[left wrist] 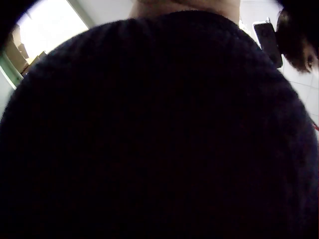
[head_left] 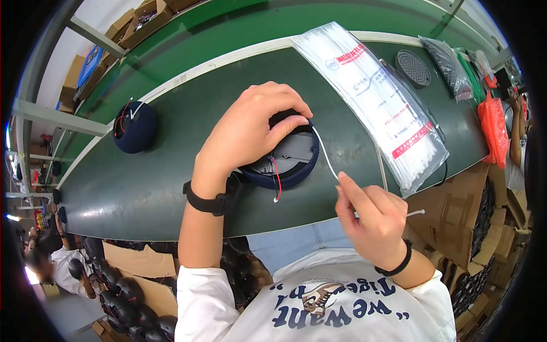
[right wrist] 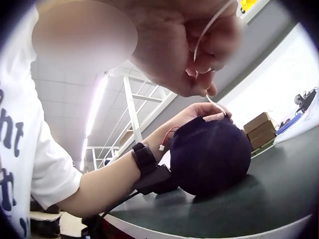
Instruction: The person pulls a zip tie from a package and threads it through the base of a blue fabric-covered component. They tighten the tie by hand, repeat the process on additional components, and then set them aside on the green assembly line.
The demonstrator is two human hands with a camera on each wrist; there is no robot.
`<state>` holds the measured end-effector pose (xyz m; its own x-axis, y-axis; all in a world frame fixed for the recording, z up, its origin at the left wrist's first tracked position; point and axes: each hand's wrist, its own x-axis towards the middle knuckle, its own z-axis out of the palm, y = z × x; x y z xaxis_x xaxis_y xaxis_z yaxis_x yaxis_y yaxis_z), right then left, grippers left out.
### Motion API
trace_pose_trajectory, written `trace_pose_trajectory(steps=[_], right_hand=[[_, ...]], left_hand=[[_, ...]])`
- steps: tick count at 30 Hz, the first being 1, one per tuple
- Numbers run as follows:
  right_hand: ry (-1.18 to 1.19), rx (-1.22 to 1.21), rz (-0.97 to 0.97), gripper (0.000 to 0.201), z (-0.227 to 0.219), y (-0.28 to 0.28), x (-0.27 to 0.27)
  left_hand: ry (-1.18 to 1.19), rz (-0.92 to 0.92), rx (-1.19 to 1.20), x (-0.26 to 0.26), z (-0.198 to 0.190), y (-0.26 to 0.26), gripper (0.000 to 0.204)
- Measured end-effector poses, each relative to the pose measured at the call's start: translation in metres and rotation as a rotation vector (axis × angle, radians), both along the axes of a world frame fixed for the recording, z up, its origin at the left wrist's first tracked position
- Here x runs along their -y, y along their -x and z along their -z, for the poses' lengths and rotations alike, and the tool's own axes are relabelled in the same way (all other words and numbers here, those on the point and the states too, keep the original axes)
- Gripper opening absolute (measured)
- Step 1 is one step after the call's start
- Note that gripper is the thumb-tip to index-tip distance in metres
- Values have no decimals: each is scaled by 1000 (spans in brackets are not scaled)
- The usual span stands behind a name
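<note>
A round shell [head_left: 296,178] covered in dark blue fabric sits on the green table, its hollow grey inside facing the person. The left hand [head_left: 245,128] grips its far rim, thumb inside and fingers over the edge. A white zip tie [head_left: 325,151] runs from the rim beside the left fingertips to the right hand [head_left: 373,222], which pinches it between thumb and forefinger. Its tail comes out behind that hand. A red-and-black wire [head_left: 278,179] with a small white plug hangs from the shell. Dark fabric [left wrist: 159,129] fills most of the left wrist view.
Another dark blue shell [head_left: 137,128] with wires and a white tie stands at the table's left. A clear bag of white zip ties [head_left: 370,97] lies to the right, near a black mesh disc [head_left: 413,68] and a red plastic bag [head_left: 493,128]. Cardboard boxes [head_left: 450,219] stand below the edge.
</note>
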<state>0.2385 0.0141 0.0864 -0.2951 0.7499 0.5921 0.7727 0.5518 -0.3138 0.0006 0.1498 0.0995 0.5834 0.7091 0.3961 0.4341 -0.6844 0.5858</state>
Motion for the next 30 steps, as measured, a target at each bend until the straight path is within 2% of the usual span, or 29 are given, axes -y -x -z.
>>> trace_pose_trajectory(steps=[10, 16, 25, 30], right_hand=[[86, -15, 110, 25, 12, -4, -38], [202, -200, 104, 20, 7, 2, -48], [-54, 21, 26, 22, 1, 3, -72], [-5, -13, 31, 19, 6, 0, -70]], left_hand=[[74, 20, 54, 1, 3, -3, 11], [10, -48, 39, 2, 3, 1, 15], [48, -86, 67, 1, 9, 3, 13], [50, -85, 79, 1, 6, 2, 13]])
